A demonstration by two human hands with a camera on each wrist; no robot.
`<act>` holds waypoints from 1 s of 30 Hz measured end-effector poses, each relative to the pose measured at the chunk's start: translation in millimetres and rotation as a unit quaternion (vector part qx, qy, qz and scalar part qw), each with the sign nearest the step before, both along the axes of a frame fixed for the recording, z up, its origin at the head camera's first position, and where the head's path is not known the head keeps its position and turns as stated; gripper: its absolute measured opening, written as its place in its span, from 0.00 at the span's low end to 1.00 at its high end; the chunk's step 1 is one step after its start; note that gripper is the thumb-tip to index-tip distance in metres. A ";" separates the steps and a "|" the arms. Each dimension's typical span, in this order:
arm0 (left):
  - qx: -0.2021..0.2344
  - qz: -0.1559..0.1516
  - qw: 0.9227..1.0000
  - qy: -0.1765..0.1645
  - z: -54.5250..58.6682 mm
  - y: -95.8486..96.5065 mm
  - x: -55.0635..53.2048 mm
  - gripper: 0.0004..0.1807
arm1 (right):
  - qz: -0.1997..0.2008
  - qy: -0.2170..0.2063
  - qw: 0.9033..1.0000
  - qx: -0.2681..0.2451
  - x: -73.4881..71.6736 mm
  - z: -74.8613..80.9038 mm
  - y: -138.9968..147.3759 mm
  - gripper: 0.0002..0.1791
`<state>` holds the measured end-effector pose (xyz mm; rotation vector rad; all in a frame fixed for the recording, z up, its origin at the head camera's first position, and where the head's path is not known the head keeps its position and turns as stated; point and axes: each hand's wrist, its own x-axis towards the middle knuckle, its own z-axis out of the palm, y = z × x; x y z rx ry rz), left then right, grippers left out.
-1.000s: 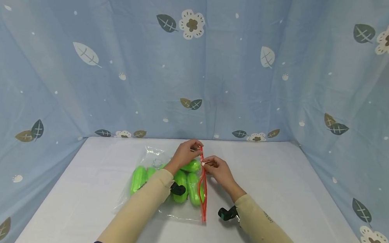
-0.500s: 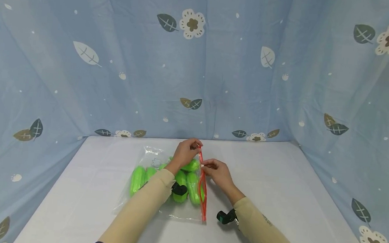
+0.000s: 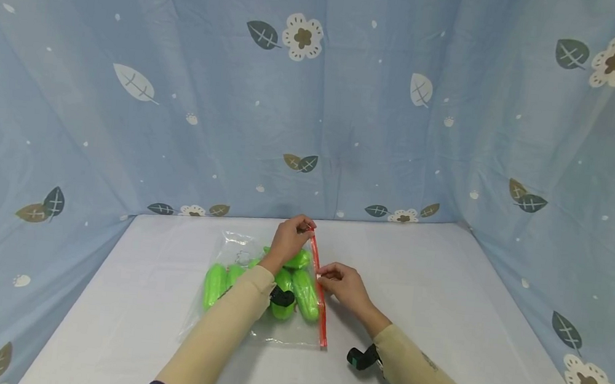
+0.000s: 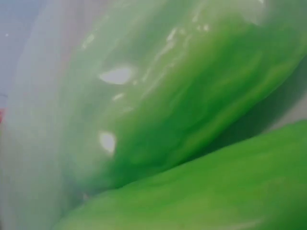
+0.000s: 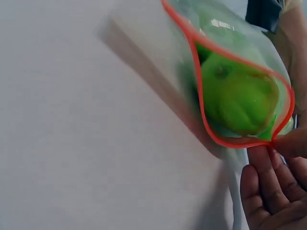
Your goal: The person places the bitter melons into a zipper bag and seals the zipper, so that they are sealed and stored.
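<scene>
A clear plastic zip bag lies on the table with several long, bright green, vegetable-like pieces inside. Its red zip strip runs along the right side. My left hand pinches the far end of that strip. Partway down it, my right hand pinches the red edge between thumb and fingers. In the right wrist view, the bag's mouth gapes beside the right hand and a green piece shows within. The left wrist view holds mostly green pieces through plastic; the left hand is outside it.
A white table bears the bag. Blue curtain with leaf and flower prints rises behind and at both sides. Black wrist cameras stick out below both forearms, the left one over the bag.
My right hand has slid toward me along the red strip. The strip's gap near the front looks narrower from above. My left hand stays at the far end, shifted slightly left.
</scene>
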<state>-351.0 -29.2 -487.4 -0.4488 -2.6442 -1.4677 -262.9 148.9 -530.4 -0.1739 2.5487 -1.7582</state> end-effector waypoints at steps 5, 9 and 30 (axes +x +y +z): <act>0.003 0.010 1.000 0.010 -0.7 0.5 -1.2 0.05 | 0.014 -0.002 1.000 0.023 9.3 -3.1 2.5 0.06; 0.009 0.011 1.000 0.011 -1.0 0.5 -1.3 0.05 | 0.022 -0.008 0.999 0.032 17.7 -2.1 3.7 0.06; 0.032 0.036 0.999 0.011 -1.2 -4.6 -1.6 0.05 | 0.084 -0.064 0.994 -0.025 64.4 -8.7 9.3 0.07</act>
